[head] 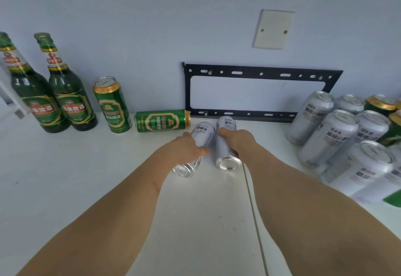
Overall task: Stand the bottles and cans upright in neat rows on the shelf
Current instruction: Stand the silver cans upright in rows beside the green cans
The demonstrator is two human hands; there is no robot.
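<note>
Two silver cans lie on their sides in the middle of the white shelf (86, 178), bottoms toward me. My left hand (186, 147) grips the left silver can (200, 133). My right hand (236, 139) grips the right silver can (225, 152). Just behind them a green can (161, 121) lies on its side against the wall. At the left stand two green bottles (32, 93) (69, 95) and one upright green can (111, 104). Several silver cans (329, 132) stand upright in rows at the right, with green cans (379, 103) behind them.
A black metal wall bracket (260, 73) is fixed to the wall right behind the lying cans. A white blank plate (273, 29) sits higher on the wall. A seam (253, 206) runs down the shelf top. A white frame edge (10, 97) shows at far left.
</note>
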